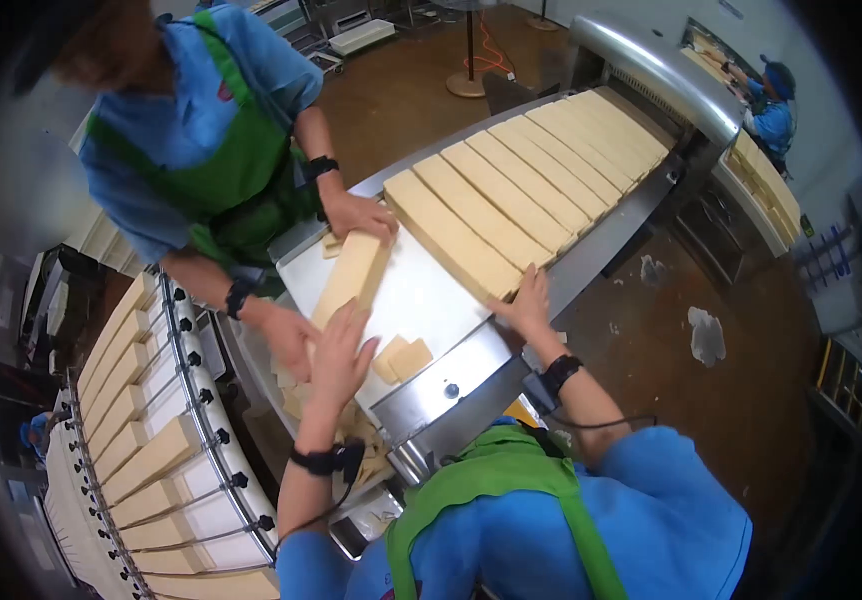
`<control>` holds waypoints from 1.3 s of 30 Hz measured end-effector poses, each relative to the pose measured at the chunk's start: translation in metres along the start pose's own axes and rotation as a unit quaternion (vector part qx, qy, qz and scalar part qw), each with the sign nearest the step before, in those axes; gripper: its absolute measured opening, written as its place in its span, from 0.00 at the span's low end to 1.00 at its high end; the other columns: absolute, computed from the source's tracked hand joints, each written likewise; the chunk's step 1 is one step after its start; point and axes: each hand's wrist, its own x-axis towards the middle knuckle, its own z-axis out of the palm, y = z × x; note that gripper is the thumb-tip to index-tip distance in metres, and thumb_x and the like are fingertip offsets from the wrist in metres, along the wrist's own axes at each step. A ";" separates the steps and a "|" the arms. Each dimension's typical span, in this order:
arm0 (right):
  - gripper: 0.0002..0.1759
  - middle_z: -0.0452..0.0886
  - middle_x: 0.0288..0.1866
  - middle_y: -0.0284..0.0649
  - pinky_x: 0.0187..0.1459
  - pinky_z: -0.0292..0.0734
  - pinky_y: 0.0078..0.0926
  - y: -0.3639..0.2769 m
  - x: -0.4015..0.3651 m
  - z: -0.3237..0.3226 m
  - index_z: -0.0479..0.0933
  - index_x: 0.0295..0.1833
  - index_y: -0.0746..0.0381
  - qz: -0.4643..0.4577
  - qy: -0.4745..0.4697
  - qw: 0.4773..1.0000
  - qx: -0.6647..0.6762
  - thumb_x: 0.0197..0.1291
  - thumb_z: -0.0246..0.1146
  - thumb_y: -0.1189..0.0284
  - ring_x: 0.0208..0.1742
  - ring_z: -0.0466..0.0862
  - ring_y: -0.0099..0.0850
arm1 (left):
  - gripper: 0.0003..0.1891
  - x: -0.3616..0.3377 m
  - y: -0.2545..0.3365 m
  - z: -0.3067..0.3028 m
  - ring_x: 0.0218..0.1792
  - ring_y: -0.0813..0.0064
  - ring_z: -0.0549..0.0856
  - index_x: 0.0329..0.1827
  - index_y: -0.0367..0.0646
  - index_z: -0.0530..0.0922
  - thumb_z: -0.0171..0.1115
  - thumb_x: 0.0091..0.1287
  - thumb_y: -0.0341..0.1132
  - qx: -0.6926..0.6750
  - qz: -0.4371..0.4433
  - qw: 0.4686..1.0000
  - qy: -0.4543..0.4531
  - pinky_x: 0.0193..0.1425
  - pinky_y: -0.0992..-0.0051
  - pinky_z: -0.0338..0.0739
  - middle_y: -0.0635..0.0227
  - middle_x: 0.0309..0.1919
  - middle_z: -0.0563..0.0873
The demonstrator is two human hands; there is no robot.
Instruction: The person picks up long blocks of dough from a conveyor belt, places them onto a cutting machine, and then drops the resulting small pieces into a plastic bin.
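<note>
Brown floor (591, 365) surrounds the metal conveyor (526, 385), the landmark here. On its belt, pale slabs (511, 190) lie side by side in a close row, reaching back to the rounded housing at its far end. At its near end, 1 loose slab (354, 272) lies apart from that row, between a co-worker's 2 hands, so it is not lined up with the others. The left hand (336, 365) is at the loose slab's near end, fingers extended; its hold looks loose. The right hand (526, 310) touches the nearest row slab's end, thumb and fingers spread wide. Small offcuts (406, 358) lie beside the left hand. Left of the conveyor, more slabs (156, 445) rest on a rack.
</note>
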 end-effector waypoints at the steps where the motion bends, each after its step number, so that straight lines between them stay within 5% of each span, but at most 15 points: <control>1: 0.56 0.52 0.63 0.63 0.62 0.54 0.45 0.000 0.000 0.002 0.46 0.65 0.72 -0.014 0.006 1.000 0.021 0.39 0.70 0.55 0.66 0.52 0.55 | 0.19 0.026 0.001 0.017 0.55 0.51 0.71 0.52 0.37 0.72 0.59 0.57 0.33 -0.028 0.019 0.999 -0.004 0.58 0.64 0.66 0.50 0.55 0.71; 6: 0.50 0.60 0.53 0.58 0.56 0.61 0.42 -0.009 -0.008 -0.006 0.51 0.61 0.74 -0.081 0.014 0.994 0.066 0.39 0.70 0.59 0.57 0.61 0.52 | 0.25 0.127 -0.031 0.094 0.58 0.52 0.69 0.57 0.35 0.67 0.58 0.58 0.35 -0.021 0.024 0.998 -0.045 0.61 0.63 0.64 0.49 0.57 0.70; 9: 0.50 0.60 0.53 0.56 0.52 0.67 0.40 -0.020 -0.009 -0.030 0.52 0.61 0.74 -0.111 -0.012 0.993 0.025 0.38 0.71 0.60 0.55 0.64 0.51 | 0.25 0.173 -0.078 0.141 0.57 0.53 0.69 0.58 0.33 0.65 0.57 0.58 0.34 0.042 -0.023 0.999 -0.018 0.61 0.63 0.64 0.49 0.55 0.71; 15: 0.42 0.63 0.47 0.52 0.40 0.74 0.37 -0.026 0.009 -0.031 0.58 0.55 0.74 -0.107 -0.078 0.991 0.019 0.39 0.71 0.62 0.44 0.73 0.48 | 0.24 0.247 -0.132 0.179 0.54 0.54 0.70 0.54 0.34 0.68 0.57 0.55 0.36 0.070 -0.173 0.977 -0.102 0.59 0.62 0.64 0.53 0.51 0.72; 20: 0.38 0.65 0.43 0.52 0.40 0.74 0.36 -0.022 0.010 -0.024 0.60 0.51 0.73 -0.169 -0.036 0.985 0.017 0.38 0.71 0.64 0.40 0.74 0.47 | 0.28 0.252 -0.133 0.183 0.57 0.58 0.68 0.53 0.39 0.70 0.58 0.48 0.40 0.096 -0.242 0.959 -0.109 0.59 0.59 0.63 0.59 0.52 0.72; 26: 0.34 0.65 0.44 0.54 0.43 0.73 0.39 -0.022 0.021 -0.024 0.62 0.45 0.71 -0.228 -0.123 0.966 0.005 0.37 0.70 0.64 0.44 0.72 0.50 | 0.26 0.208 -0.130 0.126 0.55 0.59 0.70 0.49 0.41 0.75 0.62 0.45 0.41 0.146 -0.347 0.914 -0.152 0.58 0.61 0.64 0.58 0.49 0.74; 28: 0.39 0.65 0.47 0.56 0.46 0.72 0.41 -0.026 0.031 -0.026 0.61 0.50 0.70 -0.250 -0.174 0.952 0.011 0.34 0.71 0.63 0.47 0.71 0.52 | 0.26 0.161 -0.143 0.094 0.55 0.59 0.70 0.48 0.41 0.76 0.64 0.44 0.42 0.161 -0.400 0.891 -0.141 0.57 0.62 0.65 0.57 0.48 0.75; 31: 0.43 0.63 0.51 0.56 0.49 0.71 0.42 -0.033 0.043 -0.020 0.60 0.55 0.67 -0.291 -0.190 0.938 0.014 0.32 0.72 0.64 0.48 0.71 0.53 | 0.26 0.073 -0.157 0.057 0.51 0.61 0.73 0.43 0.39 0.75 0.70 0.41 0.43 0.081 -0.383 0.918 -0.069 0.54 0.66 0.68 0.58 0.45 0.77; 33: 0.45 0.62 0.53 0.55 0.50 0.70 0.42 -0.044 0.043 -0.009 0.59 0.57 0.65 -0.273 -0.203 0.940 -0.021 0.31 0.72 0.64 0.48 0.71 0.53 | 0.25 0.015 -0.172 0.079 0.47 0.65 0.75 0.40 0.38 0.72 0.72 0.42 0.41 -0.099 -0.377 0.917 0.083 0.50 0.70 0.70 0.59 0.42 0.77; 37: 0.45 0.62 0.54 0.52 0.53 0.68 0.39 -0.082 0.033 0.024 0.59 0.59 0.62 -0.360 -0.177 0.916 0.007 0.30 0.72 0.69 0.52 0.68 0.49 | 0.22 -0.057 -0.151 0.068 0.40 0.74 0.77 0.37 0.39 0.66 0.71 0.47 0.34 -0.345 -0.400 0.779 0.337 0.45 0.75 0.71 0.63 0.37 0.77; 39: 0.45 0.63 0.54 0.52 0.54 0.67 0.39 -0.122 -0.001 0.019 0.60 0.59 0.61 -0.424 -0.150 0.893 0.020 0.30 0.71 0.71 0.52 0.67 0.48 | 0.20 -0.097 -0.135 0.033 0.39 0.76 0.77 0.38 0.39 0.65 0.69 0.50 0.31 -0.331 -0.365 0.740 0.458 0.43 0.77 0.71 0.64 0.36 0.77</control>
